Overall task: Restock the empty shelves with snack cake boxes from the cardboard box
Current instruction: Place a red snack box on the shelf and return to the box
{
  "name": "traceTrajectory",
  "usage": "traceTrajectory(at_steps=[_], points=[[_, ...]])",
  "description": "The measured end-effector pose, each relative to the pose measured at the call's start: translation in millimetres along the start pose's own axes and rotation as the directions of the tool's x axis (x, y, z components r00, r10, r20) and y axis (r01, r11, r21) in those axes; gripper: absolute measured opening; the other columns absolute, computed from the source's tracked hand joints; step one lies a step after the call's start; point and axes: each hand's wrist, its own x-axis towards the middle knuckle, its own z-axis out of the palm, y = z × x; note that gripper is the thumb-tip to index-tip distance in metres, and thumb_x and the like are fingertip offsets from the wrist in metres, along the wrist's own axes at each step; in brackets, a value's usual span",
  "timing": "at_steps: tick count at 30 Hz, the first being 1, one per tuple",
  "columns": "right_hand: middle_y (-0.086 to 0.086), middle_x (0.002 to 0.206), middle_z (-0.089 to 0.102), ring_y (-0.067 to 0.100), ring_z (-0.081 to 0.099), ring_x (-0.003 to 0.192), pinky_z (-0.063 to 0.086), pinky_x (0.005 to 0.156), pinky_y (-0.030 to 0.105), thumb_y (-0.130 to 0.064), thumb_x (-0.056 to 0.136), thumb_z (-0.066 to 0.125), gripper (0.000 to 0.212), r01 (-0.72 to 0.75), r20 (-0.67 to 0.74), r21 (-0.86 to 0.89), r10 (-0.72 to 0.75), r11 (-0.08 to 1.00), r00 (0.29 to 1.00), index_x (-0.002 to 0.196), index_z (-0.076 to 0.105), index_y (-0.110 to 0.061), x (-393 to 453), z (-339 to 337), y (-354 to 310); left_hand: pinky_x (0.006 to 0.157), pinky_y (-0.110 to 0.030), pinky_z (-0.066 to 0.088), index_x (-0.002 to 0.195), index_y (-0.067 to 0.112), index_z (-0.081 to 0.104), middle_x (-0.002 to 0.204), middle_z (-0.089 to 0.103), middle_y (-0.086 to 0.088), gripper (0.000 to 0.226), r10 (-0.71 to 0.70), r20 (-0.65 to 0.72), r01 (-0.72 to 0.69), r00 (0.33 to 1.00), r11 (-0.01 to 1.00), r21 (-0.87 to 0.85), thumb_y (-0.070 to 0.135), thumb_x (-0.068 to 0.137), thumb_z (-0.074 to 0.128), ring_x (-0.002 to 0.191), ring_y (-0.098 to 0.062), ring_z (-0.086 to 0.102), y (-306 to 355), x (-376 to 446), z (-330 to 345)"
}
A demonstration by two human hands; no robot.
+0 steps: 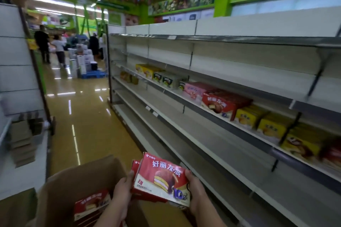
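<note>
I hold a stack of red snack cake boxes [162, 178] in front of me, above the open cardboard box [77, 186]. My left hand [122, 188] grips the stack's left side and my right hand [195, 188] grips its right side. Another red snack cake box [91, 203] lies inside the cardboard box. The white shelf unit [212, 134] runs along my right; its middle shelf carries a red snack cake box [221, 104] among pink, yellow and green ones, while the lower shelves are bare.
A shiny aisle floor [83, 116] stretches ahead to stacked goods on a blue pallet [92, 74], with several people standing beyond. A second white shelf unit [16, 79] lines the left, with flattened brown cartons [22, 142] on it.
</note>
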Motion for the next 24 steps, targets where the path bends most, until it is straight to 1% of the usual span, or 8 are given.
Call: traceTrajectory(at_steps=[4, 9, 12, 14, 17, 20, 21, 24], points=[[0.024, 0.093, 0.072, 0.037, 0.071, 0.070, 0.058, 0.055, 0.043, -0.035, 0.096, 0.052, 0.038, 0.060, -0.086, 0.114, -0.051, 0.992, 0.995, 0.114, 0.060, -0.002, -25.4, -38.6, -2.1, 0.074, -0.041, 0.053, 0.107, 0.000, 0.064, 0.091, 0.072, -0.022, 0.048, -0.023, 0.125, 0.017, 0.992, 0.999, 0.052, 0.042, 0.099, 0.044, 0.087, -0.037, 0.068, -7.6, -5.0, 34.5], [0.023, 0.086, 0.072, 0.035, 0.071, 0.067, 0.058, 0.055, 0.041, -0.036, 0.098, 0.048, 0.043, 0.168, -0.203, 0.196, -0.128, 0.966, 0.971, 0.119, 0.054, 0.001, -64.8, -92.9, 0.5, 0.062, -0.034, 0.050, 0.102, -0.003, 0.060, 0.084, 0.069, -0.021, 0.041, -0.067, 0.315, 0.016, 0.947, 0.987, 0.159, 0.035, 0.101, 0.042, 0.073, -0.031, 0.064, -15.9, -31.8, 89.2], [0.024, 0.090, 0.072, 0.035, 0.071, 0.068, 0.058, 0.055, 0.040, -0.036, 0.098, 0.048, 0.043, 0.186, -0.258, 0.223, -0.126, 0.957, 0.958, 0.118, 0.054, 0.001, -89.0, -121.9, 3.5, 0.059, -0.033, 0.048, 0.104, -0.002, 0.061, 0.085, 0.070, -0.021, 0.043, -0.086, 0.385, 0.015, 0.919, 0.983, 0.185, 0.036, 0.101, 0.042, 0.072, -0.030, 0.064, -25.0, -46.1, 119.0], [0.025, 0.097, 0.071, 0.035, 0.071, 0.072, 0.059, 0.061, 0.042, -0.034, 0.097, 0.052, 0.041, 0.207, -0.303, 0.225, -0.133, 0.952, 0.944, 0.117, 0.054, 0.002, -107.3, -143.8, 6.0, 0.059, -0.033, 0.049, 0.108, -0.001, 0.061, 0.089, 0.070, -0.021, 0.044, -0.110, 0.462, 0.011, 0.880, 0.977, 0.211, 0.038, 0.100, 0.043, 0.077, -0.032, 0.066, -32.2, -58.8, 142.4], [0.024, 0.094, 0.071, 0.033, 0.070, 0.071, 0.058, 0.067, 0.040, -0.022, 0.094, 0.056, 0.033, 0.245, -0.365, 0.177, -0.167, 0.953, 0.916, 0.114, 0.054, 0.004, -133.5, -178.7, 9.1, 0.068, -0.037, 0.053, 0.110, 0.002, 0.060, 0.092, 0.071, -0.021, 0.042, -0.148, 0.544, 0.016, 0.826, 0.971, 0.240, 0.039, 0.100, 0.042, 0.083, -0.034, 0.067, -40.5, -83.6, 176.6], [0.024, 0.093, 0.070, 0.030, 0.069, 0.064, 0.056, 0.056, 0.034, -0.017, 0.093, 0.055, 0.030, 0.282, -0.452, 0.144, -0.190, 0.949, 0.872, 0.112, 0.057, 0.006, -159.5, -212.0, 10.4, 0.084, -0.047, 0.054, 0.120, 0.010, 0.057, 0.098, 0.071, -0.017, 0.044, -0.158, 0.623, -0.023, 0.766, 0.962, 0.271, 0.045, 0.099, 0.041, 0.090, -0.034, 0.068, -49.5, -107.4, 209.1], [0.025, 0.095, 0.069, 0.030, 0.069, 0.063, 0.056, 0.053, 0.033, -0.016, 0.093, 0.055, 0.029, 0.297, -0.480, 0.146, -0.195, 0.944, 0.855, 0.111, 0.058, 0.006, -167.2, -222.9, 11.5, 0.085, -0.047, 0.054, 0.119, 0.011, 0.057, 0.098, 0.072, -0.017, 0.047, -0.177, 0.648, -0.023, 0.741, 0.957, 0.288, 0.049, 0.098, 0.039, 0.091, -0.033, 0.068, -50.3, -116.5, 218.0], [0.026, 0.097, 0.070, 0.033, 0.068, 0.068, 0.058, 0.059, 0.038, -0.016, 0.094, 0.055, 0.026, 0.347, -0.544, 0.156, -0.213, 0.925, 0.812, 0.109, 0.057, 0.005, -192.1, -255.0, 14.8, 0.075, -0.034, 0.053, 0.108, 0.011, 0.066, 0.096, 0.074, -0.014, 0.070, -0.264, 0.762, -0.064, 0.591, 0.927, 0.371, 0.069, 0.088, 0.032, 0.091, -0.030, 0.069, -49.4, -147.5, 245.0]])
